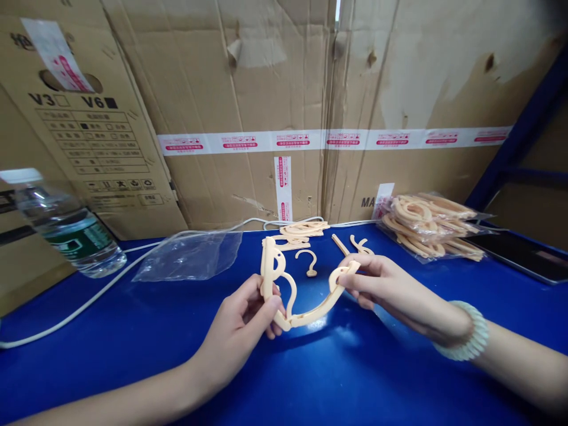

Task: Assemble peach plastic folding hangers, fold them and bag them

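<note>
A cream plastic folding hanger is held up above the blue table, its two arms spread into a wide V. My left hand is closed around the left arm, thumb in front. The right arm's end is pinched between the thumb and fingers of my right hand. A curved hook stands up beside the joint, inside the V. Behind the hanger, a loose hook piece lies on the table. Just past my right hand lie a straight cream piece and a small curved piece.
Several cream pieces are piled at the back. Bagged hangers are stacked at right beside a dark flat device. At left are a water bottle, a clear plastic bag and a white cable. Cardboard walls the rear.
</note>
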A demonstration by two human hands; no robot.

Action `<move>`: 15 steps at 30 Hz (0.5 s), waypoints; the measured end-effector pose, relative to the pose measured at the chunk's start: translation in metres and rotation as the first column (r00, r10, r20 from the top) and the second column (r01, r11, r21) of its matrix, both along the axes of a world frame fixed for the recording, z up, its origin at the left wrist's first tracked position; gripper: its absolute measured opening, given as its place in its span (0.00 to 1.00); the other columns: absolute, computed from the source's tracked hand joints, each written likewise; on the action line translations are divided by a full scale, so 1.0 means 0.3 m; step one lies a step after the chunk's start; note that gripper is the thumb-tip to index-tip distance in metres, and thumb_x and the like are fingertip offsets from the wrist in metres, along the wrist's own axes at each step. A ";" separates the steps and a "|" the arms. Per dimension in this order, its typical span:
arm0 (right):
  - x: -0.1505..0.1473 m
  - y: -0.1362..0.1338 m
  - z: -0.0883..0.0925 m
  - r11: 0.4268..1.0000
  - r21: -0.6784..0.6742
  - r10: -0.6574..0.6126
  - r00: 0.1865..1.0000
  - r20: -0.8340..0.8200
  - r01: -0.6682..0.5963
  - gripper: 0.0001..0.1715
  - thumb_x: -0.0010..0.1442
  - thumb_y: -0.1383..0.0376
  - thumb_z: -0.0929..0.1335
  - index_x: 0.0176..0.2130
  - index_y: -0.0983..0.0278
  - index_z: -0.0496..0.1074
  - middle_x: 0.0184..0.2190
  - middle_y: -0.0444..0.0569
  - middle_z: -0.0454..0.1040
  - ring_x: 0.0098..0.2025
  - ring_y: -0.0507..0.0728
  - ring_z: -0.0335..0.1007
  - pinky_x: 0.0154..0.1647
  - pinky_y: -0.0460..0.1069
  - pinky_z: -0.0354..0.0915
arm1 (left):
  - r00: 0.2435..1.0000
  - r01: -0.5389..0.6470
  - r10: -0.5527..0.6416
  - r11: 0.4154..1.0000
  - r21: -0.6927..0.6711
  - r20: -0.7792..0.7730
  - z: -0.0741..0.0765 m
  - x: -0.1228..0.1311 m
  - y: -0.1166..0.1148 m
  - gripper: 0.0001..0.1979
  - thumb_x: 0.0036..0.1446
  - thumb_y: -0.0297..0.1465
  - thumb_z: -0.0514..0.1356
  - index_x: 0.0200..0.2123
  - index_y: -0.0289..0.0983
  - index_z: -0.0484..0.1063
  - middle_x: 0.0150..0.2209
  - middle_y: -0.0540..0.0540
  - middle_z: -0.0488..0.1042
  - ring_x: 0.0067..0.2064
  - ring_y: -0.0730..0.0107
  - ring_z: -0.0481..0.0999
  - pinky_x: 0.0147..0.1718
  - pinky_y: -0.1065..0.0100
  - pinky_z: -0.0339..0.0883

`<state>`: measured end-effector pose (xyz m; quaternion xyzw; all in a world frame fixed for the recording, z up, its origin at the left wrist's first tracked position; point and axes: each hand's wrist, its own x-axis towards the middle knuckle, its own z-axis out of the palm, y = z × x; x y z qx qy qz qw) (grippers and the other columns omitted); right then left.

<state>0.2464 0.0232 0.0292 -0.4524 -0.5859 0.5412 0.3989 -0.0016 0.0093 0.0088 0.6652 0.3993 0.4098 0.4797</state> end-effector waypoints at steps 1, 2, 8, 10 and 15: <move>-0.003 -0.001 -0.003 1.000 -0.004 -0.011 1.000 -0.028 0.011 0.13 0.54 0.59 0.73 0.31 0.66 0.71 0.25 0.41 0.64 0.24 0.46 0.56 0.20 0.42 0.55 | 1.000 -0.007 0.007 1.000 0.003 -0.004 -0.001 -0.001 0.001 0.10 0.63 0.38 0.56 0.34 0.36 0.66 0.29 0.50 0.72 0.27 0.73 0.73 0.27 0.71 0.69; -0.007 -0.003 -0.007 1.000 -0.009 -0.022 0.998 -0.058 0.022 0.14 0.54 0.58 0.73 0.30 0.66 0.72 0.26 0.41 0.64 0.25 0.46 0.54 0.21 0.42 0.54 | 1.000 -0.015 0.015 1.000 0.008 -0.007 -0.003 -0.002 0.002 0.11 0.63 0.38 0.56 0.34 0.36 0.66 0.30 0.50 0.72 0.27 0.73 0.72 0.27 0.71 0.68; -0.017 -0.007 -0.025 0.992 -0.067 -0.116 0.971 -0.210 0.104 0.13 0.53 0.59 0.75 0.32 0.65 0.72 0.26 0.41 0.63 0.26 0.47 0.55 0.20 0.41 0.51 | 0.999 -0.029 0.030 0.999 0.018 -0.035 -0.007 -0.010 0.005 0.13 0.64 0.40 0.55 0.31 0.37 0.64 0.28 0.51 0.70 0.27 0.74 0.69 0.26 0.72 0.65; -0.007 0.006 -0.030 0.992 -0.066 -0.122 0.957 -0.262 0.108 0.13 0.54 0.59 0.75 0.32 0.65 0.71 0.25 0.39 0.62 0.25 0.46 0.55 0.19 0.40 0.52 | 0.998 -0.025 0.026 0.999 0.021 -0.054 -0.006 -0.012 0.005 0.14 0.64 0.40 0.54 0.31 0.37 0.64 0.27 0.51 0.69 0.27 0.74 0.68 0.26 0.73 0.64; -0.003 0.022 -0.051 0.997 -0.069 -0.067 0.945 -0.320 0.047 0.16 0.51 0.60 0.77 0.32 0.65 0.69 0.30 0.42 0.71 0.32 0.48 0.70 0.28 0.40 0.67 | 0.992 0.084 -0.078 0.995 0.055 -0.100 -0.006 -0.014 0.002 0.12 0.64 0.40 0.54 0.35 0.38 0.66 0.32 0.51 0.66 0.31 0.72 0.65 0.29 0.72 0.62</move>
